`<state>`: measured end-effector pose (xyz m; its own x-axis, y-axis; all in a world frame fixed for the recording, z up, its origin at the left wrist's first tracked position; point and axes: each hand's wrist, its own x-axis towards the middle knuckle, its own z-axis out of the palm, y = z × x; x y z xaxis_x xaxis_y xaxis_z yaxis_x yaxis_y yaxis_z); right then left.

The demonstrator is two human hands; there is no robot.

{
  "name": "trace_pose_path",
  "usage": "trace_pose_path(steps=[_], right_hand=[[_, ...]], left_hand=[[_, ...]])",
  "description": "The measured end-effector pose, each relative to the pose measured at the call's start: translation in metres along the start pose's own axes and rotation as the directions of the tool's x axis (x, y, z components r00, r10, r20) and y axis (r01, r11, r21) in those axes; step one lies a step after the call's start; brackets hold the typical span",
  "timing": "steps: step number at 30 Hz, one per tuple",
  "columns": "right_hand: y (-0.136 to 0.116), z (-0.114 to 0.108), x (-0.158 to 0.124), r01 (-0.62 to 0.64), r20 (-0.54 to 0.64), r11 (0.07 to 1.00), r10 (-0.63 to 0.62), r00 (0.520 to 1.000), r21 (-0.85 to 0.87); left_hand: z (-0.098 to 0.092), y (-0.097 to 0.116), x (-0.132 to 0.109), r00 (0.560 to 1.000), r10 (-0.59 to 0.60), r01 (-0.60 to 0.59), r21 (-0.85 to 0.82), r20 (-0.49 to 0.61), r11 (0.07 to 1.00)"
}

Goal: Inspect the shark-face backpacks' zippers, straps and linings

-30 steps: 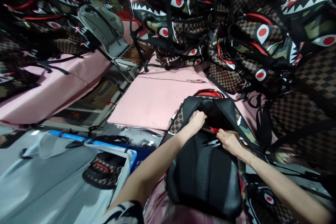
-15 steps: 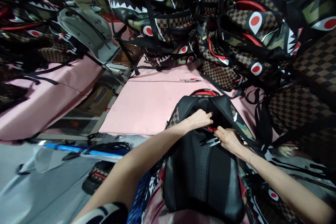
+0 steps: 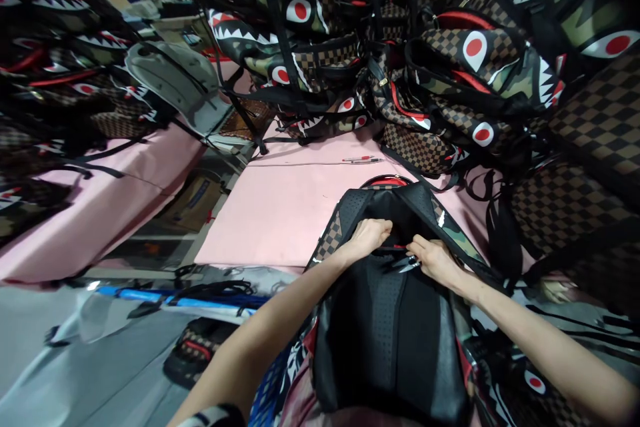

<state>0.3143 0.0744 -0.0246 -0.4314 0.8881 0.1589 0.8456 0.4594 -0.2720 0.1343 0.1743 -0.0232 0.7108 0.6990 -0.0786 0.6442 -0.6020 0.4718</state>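
Okay, left hand (image 3: 371,237): closed, can't tell on what
Right hand (image 3: 434,260): gripping snips (image 3: 410,265) low, probably to allow pinching
Backpack (image 3: 370,337): back panel up, likely for reach

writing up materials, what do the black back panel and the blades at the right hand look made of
Back panel: probably faux or real leather, with a soft sheen and a dotted middle strip. Blades at the right hand: likely steel, judging by their bright silvery glint, though small here.

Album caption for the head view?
Left hand and right hand together at a black, brown-checkered backpack, silver metal blades by the right.
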Motion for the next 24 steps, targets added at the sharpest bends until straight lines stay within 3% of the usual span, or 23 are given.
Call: trace_pose_path(steps=[7, 11, 18, 24], right_hand=[[0.017, -0.018, 0.007, -0.067, -0.074, 0.997, 0.07, 0.995, 0.046], [0.019, -0.039, 0.025, -0.138, -0.08, 0.985, 0.131, 0.988, -0.102], [0.006, -0.039, 0.06, 0.081, 0.128, 0.972, -0.053, 0.99, -0.222], [0.004, -0.033, 0.069, 0.141, 0.217, 0.959, -0.088, 0.972, -0.245]], left_hand=[[0.01, 0.003, -0.013, 0.964, -0.24, 0.216, -0.184, -0.118, 0.959], [0.011, 0.004, -0.017, 0.947, -0.29, 0.243, -0.286, -0.138, 0.927], [0.009, 0.006, -0.021, 0.938, -0.317, 0.248, -0.366, -0.141, 0.897], [0.008, 0.005, -0.018, 0.929, -0.339, 0.259, -0.388, -0.152, 0.884]])
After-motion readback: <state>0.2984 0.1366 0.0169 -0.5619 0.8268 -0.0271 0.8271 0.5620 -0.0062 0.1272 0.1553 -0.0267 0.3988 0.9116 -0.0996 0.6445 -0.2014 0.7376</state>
